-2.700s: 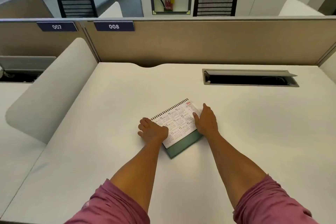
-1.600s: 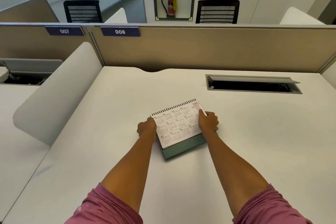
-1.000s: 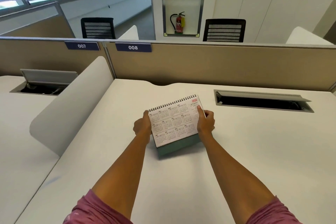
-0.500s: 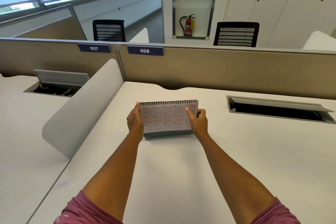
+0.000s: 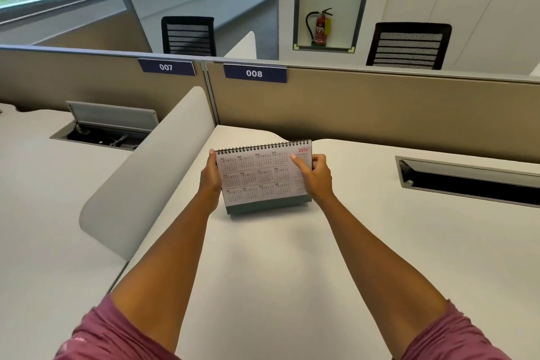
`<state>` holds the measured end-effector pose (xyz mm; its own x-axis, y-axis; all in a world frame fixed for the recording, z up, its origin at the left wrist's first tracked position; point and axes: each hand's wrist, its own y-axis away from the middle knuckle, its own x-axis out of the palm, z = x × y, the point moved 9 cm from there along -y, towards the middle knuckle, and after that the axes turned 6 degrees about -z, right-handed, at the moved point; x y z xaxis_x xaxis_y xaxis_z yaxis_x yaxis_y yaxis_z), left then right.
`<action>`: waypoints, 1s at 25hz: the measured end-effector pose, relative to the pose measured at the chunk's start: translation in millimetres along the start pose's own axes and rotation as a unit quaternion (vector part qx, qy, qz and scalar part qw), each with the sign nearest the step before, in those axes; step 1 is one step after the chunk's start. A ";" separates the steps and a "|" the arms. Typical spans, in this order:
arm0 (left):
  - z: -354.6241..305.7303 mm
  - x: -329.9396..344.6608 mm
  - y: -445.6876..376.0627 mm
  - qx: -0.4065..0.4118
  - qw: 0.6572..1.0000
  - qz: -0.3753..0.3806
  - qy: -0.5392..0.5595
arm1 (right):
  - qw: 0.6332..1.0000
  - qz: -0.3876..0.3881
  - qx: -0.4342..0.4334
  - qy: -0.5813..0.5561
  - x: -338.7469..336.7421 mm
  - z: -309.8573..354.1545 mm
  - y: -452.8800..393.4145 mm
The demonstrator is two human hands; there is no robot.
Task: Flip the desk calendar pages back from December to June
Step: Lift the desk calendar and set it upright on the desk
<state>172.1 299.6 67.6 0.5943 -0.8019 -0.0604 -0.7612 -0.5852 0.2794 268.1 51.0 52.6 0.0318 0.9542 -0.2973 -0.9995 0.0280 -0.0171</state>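
A spiral-bound desk calendar (image 5: 260, 175) with a green base stands upright on the white desk (image 5: 263, 266), its facing page showing a full-year overview with "2026" in red at the top right. My left hand (image 5: 211, 174) grips its left edge. My right hand (image 5: 315, 175) grips its right edge, thumb pressed on the front of the page near the top corner. The pages behind the front one are hidden.
A curved white side divider (image 5: 152, 172) runs along the desk's left. A tan partition (image 5: 365, 108) with labels 007 and 008 closes off the back. An open cable tray (image 5: 467, 181) is sunk into the desk at the right.
The calendar lay flat and angled under both hands; I gripped its edges, raised it upright and turned it square to me. The view has tilted up.
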 end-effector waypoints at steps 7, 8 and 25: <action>-16.7 -16.0 -61.4 0.008 1.000 0.020 0.006 | 0.999 0.000 0.010 -0.043 52.6 16.5 -42.9; -18.8 -17.9 -68.7 0.009 1.000 0.022 0.005 | 0.999 0.000 0.014 -0.050 60.1 17.8 -49.0; -12.9 -13.9 -119.4 0.024 1.000 0.003 0.018 | 0.998 -0.021 0.016 -0.053 92.0 9.6 -87.1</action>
<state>258.1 382.2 47.4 0.5985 -0.8007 -0.0240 -0.7754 -0.5866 0.2337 358.1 139.2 35.9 0.0737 0.9783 -0.1937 -0.9971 0.0759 0.0039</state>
